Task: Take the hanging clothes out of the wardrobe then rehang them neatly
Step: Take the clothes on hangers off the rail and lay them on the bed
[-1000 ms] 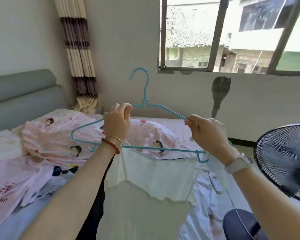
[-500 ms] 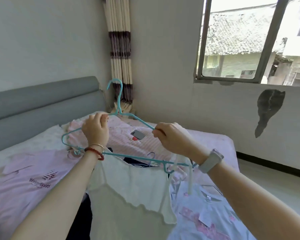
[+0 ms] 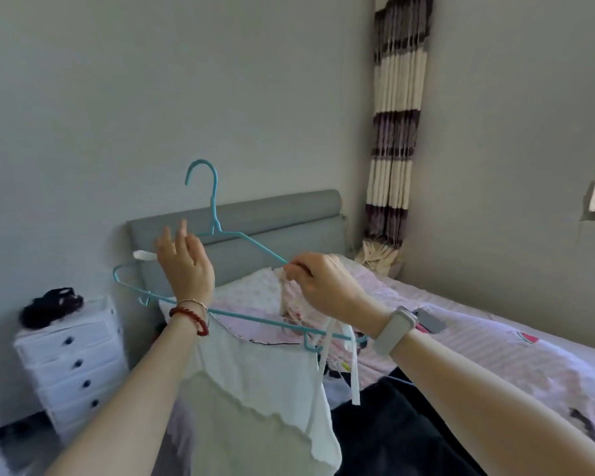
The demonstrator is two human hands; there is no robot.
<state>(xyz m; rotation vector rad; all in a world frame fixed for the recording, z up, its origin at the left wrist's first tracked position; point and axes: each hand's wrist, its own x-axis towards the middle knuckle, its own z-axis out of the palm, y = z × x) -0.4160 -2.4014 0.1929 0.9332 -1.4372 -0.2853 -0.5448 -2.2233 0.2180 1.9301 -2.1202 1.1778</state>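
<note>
Held in the air over the bed's (image 3: 495, 341) near edge, the light, floppy white top (image 3: 255, 383) droops from a thin, springy blue hanger (image 3: 220, 235), the right hand (image 3: 323, 286) pinching its sloping arm, the left hand (image 3: 186, 266) spread; steady the hanger's neck.

Teal wire hanger (image 3: 220, 235) held upright, white ribbed camisole (image 3: 255, 389) hanging below, strap apparently unhooked
</note>
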